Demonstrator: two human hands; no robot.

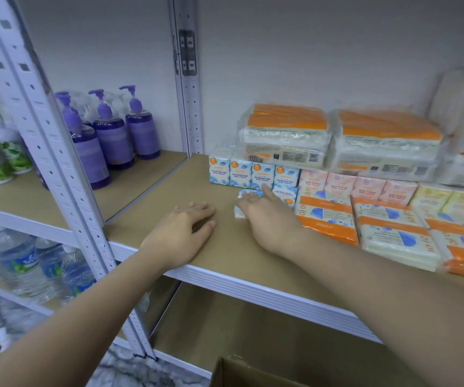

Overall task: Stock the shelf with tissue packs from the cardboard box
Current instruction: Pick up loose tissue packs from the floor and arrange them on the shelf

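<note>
My right hand (pixel 264 216) lies flat over a small blue-and-white tissue pack (pixel 243 198) on the brown shelf board (pixel 169 196), fingers straight, index finger touching the row of blue mini tissue packs (pixel 253 173). Most of the pack is hidden under the hand. My left hand (pixel 182 236) rests palm down on the bare shelf board to the left, holding nothing. Pink mini tissue packs (pixel 356 188) continue the row to the right. A corner of the cardboard box (pixel 242 371) shows at the bottom edge.
Orange wrapped tissue bundles (pixel 286 135) are stacked on the mini packs, and flat orange pocket-tissue packs (pixel 392 230) lie at the shelf's front right. A white steel upright (pixel 58 169) divides off purple pump bottles (pixel 111 132) and water bottles (pixel 21 263) on the left.
</note>
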